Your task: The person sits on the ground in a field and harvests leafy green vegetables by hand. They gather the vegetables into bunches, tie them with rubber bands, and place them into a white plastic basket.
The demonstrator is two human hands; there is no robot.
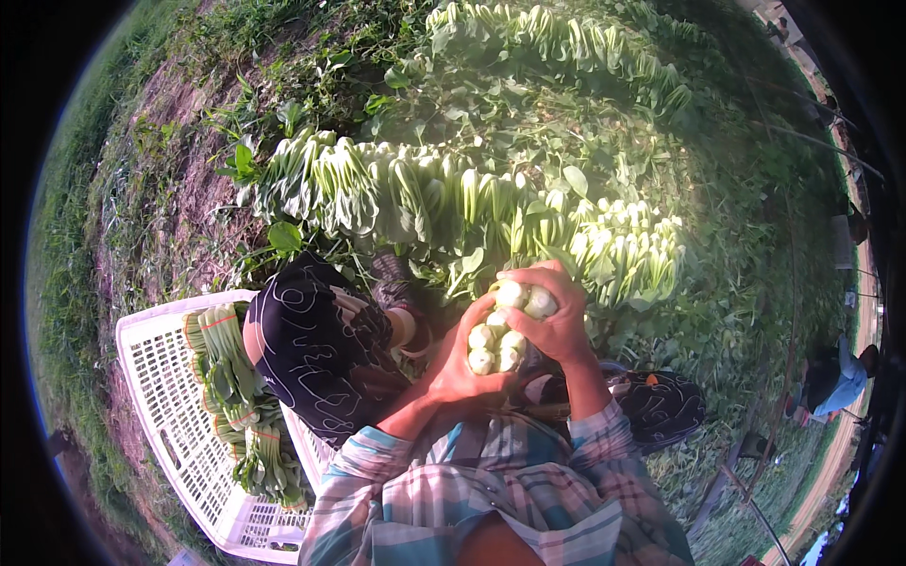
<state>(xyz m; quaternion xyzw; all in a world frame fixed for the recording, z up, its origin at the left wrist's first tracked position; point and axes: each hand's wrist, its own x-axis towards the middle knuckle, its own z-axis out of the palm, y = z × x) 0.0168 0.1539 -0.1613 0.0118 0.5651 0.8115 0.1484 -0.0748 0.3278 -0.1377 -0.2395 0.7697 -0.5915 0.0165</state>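
Observation:
My left hand (460, 354) and my right hand (555, 315) are together in front of my chest, wrapped around a bunch of leafy green vegetables (497, 338) with pale, cut stem ends facing up. The left fingers curl around the lower stems, and the right thumb and fingers hold the upper ones. The leaves of the bunch are hidden below the hands. Beyond the hands, a long row of cut leafy greens (403, 187) lies on the ground.
A white plastic crate (159, 375) at the left holds vegetable bundles (226, 354) tied with red bands. Another row of cut greens (566, 42) lies farther off. My patterned dark trouser legs (311, 347) flank the hands. A distant person (835, 378) is at the far right.

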